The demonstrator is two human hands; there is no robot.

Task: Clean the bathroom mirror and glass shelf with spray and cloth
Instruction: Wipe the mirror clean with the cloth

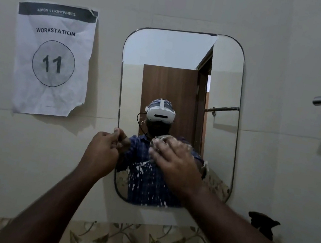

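Two arms raised, left hand [102, 150] fingers pinching mirror [185, 62] edge, right hand [174, 161] spread on cloth [162, 138].

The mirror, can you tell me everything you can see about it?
The mirror is a tall glass rectangle with rounded corners and a thin dark edge, hanging flat on a pale wall beside a paper sign. White foamy drips streak its lower middle. The right hand presses flat on the glass with something pale beneath the fingers, probably the cloth. The left hand pinches the mirror's left edge. The glass reflects a brown door, a towel rail and the person wearing a white headset.
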